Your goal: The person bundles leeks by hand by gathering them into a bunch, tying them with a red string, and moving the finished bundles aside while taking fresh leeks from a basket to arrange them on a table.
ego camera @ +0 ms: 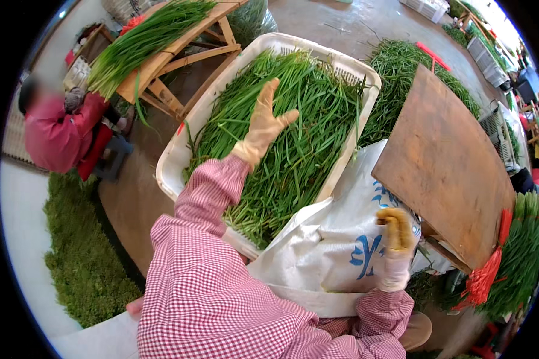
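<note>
My left hand (265, 121), in a pale rubber glove, is spread with thumb and fingers apart over a heap of long green leaves (296, 170), likely garlic chives. The leaves fill a white plastic crate (371, 85) in front of me. To the right, my right hand (395, 229) is in a yellowed glove, its fingers bent inward and somewhat blurred. It hovers over a white woven sack (314, 251) with blue printing that lies across my lap and reaches the crate. Whether anything is inside the curled fingers is hidden.
A brown wooden board (449, 175) stands close to my right hand, with red ties (485, 273) at its corner. Behind it lies a leaf pile (399, 76). At upper left, a wooden bench (170, 49) carries more chives (148, 45); a person in pink (58, 130) sits beside it.
</note>
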A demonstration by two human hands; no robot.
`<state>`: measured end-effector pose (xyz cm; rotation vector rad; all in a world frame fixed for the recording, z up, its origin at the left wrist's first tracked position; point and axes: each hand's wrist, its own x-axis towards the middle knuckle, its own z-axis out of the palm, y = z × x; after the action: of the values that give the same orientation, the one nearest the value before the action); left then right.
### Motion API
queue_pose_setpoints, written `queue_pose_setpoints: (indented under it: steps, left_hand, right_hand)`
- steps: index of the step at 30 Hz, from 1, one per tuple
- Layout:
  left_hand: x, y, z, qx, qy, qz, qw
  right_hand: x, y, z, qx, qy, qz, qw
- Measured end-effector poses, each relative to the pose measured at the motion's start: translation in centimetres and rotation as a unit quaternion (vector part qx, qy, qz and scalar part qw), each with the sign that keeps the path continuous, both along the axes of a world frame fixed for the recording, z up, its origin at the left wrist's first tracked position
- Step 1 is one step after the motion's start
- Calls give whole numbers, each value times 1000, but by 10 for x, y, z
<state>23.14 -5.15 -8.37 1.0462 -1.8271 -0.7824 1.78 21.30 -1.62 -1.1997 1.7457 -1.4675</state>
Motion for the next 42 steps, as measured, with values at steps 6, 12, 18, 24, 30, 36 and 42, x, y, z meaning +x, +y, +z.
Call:
queue_pose_setpoints:
  steps: [6, 12, 18, 24, 30, 36, 42]
  left_hand:
    - [-35, -122, -55, 76, -307, 185, 930]
    - [-46, -170, -69, 101, -465, 196, 857]
    - [-71, -111, -40, -32, -333, 134, 933]
    - [-18, -201, -130, 149, -317, 136, 927]
    - [-64, -115, -33, 282, -197, 80, 936]
    - [-75, -126, -53, 117, -313, 133, 933]
    - [-54, -125, -67, 221, -242, 131, 935]
  right_hand:
    - [12, -24, -33, -40, 359, 38, 932]
    - [13, -33, -33, -8, 378, 32, 925]
    - [-4, -14, -48, -8, 330, 58, 942]
    - [-4, -16, -51, -16, 309, 87, 947]
    - [-2, -10, -55, 1, 289, 76, 954]
    - [12, -37, -39, -48, 325, 35, 944]
    - [5, -30, -44, -59, 327, 59, 941]
